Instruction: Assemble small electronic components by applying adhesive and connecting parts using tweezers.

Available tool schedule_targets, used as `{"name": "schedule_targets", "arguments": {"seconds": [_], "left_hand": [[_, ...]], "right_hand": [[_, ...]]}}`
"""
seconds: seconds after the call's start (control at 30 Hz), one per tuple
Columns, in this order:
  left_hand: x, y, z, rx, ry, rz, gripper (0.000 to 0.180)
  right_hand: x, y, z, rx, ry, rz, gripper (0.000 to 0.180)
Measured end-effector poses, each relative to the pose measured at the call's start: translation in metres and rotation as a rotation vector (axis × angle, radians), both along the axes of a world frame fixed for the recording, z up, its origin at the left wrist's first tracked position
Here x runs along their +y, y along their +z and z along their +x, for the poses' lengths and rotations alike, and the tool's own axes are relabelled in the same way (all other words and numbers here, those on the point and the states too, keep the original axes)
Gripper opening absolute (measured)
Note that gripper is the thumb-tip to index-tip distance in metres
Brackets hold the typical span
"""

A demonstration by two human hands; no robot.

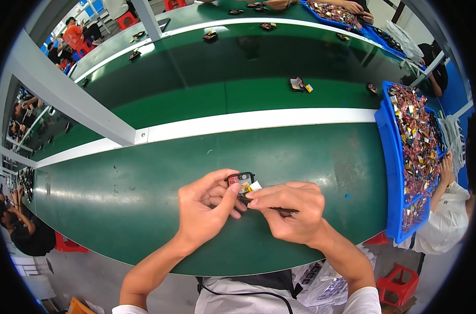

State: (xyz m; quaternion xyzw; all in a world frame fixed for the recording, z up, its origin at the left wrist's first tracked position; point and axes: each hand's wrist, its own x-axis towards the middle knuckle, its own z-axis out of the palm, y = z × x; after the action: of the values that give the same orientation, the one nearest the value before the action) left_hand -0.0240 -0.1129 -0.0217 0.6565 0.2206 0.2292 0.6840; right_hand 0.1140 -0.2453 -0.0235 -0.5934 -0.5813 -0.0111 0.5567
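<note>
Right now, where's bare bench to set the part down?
Free: green bench left of the left hand, and between the right hand and the blue tray. Crowded: the tray itself, and around the small black part both hands hold.

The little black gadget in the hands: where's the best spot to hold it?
Probably by its outer edges, from the left, as the left hand does. The little black gadget lies open side up, and the right hand brings a thin black tool in from the right, so the top should stay uncovered.

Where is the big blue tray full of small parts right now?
In the head view, the blue tray sits at the right end of the green table, to the right of the person's right hand, beside a seated co-worker.
</note>
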Motion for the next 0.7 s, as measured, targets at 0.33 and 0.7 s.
{"name": "schedule_targets", "arguments": {"seconds": [0.33,0.7], "left_hand": [[0.007,0.002,0.017,0.07,0.031,0.045,0.018],[0.191,-0.003,0.097,0.324,0.403,0.535,0.021]], "right_hand": [[0.003,-0.007,0.006,-0.069,-0.093,0.076,0.024],[0.002,-0.001,0.01,0.029,-0.177,0.191,0.02]]}}
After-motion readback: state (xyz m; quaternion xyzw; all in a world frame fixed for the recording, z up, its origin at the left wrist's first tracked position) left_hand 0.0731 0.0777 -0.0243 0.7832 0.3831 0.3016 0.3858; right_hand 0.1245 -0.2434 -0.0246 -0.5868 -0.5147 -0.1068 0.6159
